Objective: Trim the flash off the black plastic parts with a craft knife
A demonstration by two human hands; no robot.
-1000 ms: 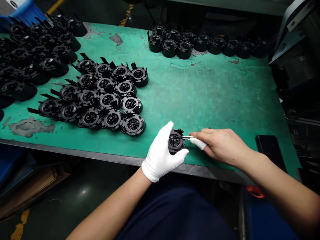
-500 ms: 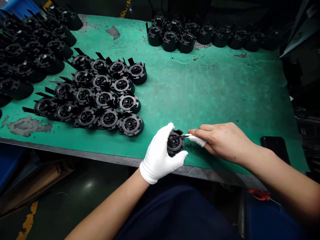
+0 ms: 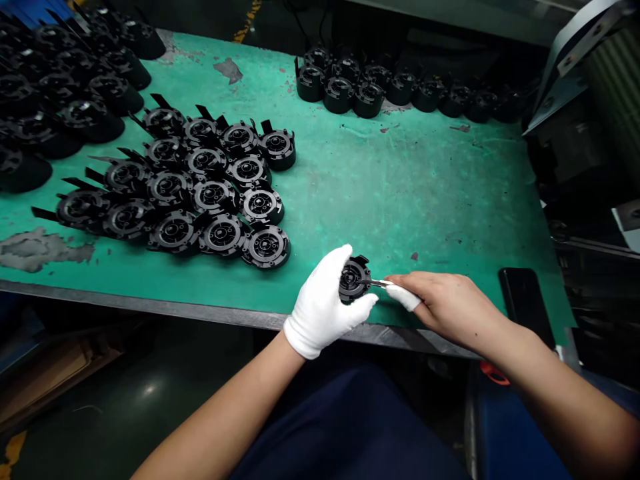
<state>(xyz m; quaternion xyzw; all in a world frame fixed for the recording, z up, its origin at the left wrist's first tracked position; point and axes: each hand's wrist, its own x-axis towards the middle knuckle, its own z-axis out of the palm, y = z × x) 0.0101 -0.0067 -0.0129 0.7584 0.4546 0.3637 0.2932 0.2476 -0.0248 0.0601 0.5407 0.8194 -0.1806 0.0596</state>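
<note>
My left hand (image 3: pixel 323 308), in a white glove, is closed around a round black plastic part (image 3: pixel 354 280) held just above the front edge of the green table (image 3: pixel 400 193). My right hand (image 3: pixel 445 303) is bare apart from a white wrap on one finger. It pinches a thin metal blade (image 3: pixel 379 283) whose tip touches the part's rim.
Several identical black parts (image 3: pixel 200 187) lie in rows to the left, with more heaped at the far left (image 3: pixel 55 100). Another row (image 3: pixel 390 90) lines the back edge. A dark phone (image 3: pixel 525 303) lies at the front right. Machinery (image 3: pixel 590 127) stands on the right.
Both hands have stayed together on the part, shifting slightly lower and to the right in view. The blade remains at the part's edge.
</note>
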